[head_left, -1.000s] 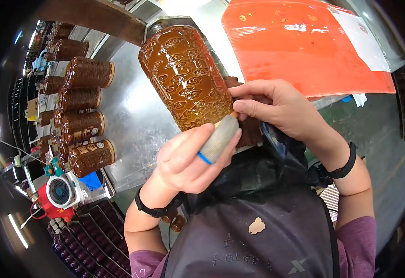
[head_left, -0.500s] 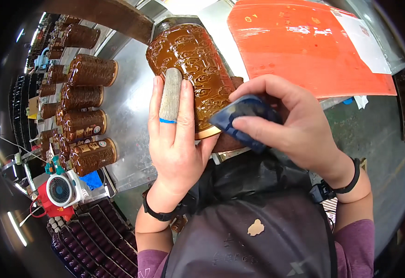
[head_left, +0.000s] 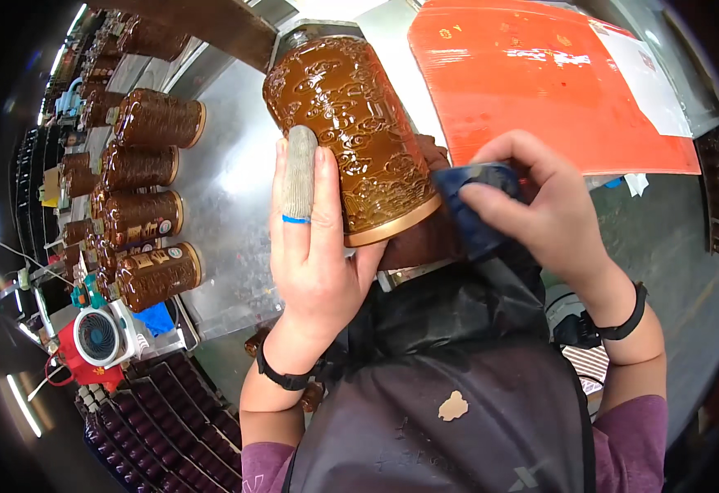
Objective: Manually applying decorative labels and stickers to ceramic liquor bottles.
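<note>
The large glossy brown bottle (head_left: 368,123), raised patterns over its side, lies slanted over the metal table (head_left: 232,185), its gold band (head_left: 396,228) toward the person and a brown cloth (head_left: 413,249) showing beside and below that end. The left hand (head_left: 318,263) rests along the bottle's left side with its fingers straight and close together, not curled around it, the thumb by the gold band; 1 finger wears a grey ribbed cover (head_left: 300,177) with a blue edge. The right hand (head_left: 553,209) is closed in a pinch on a dark blue pad (head_left: 476,226), just beside the band's right end; whether pad and band touch, I cannot tell. Smaller-looking brown bottles (head_left: 158,275) line the left, and a red sheet (head_left: 524,90) lies at upper right
</note>
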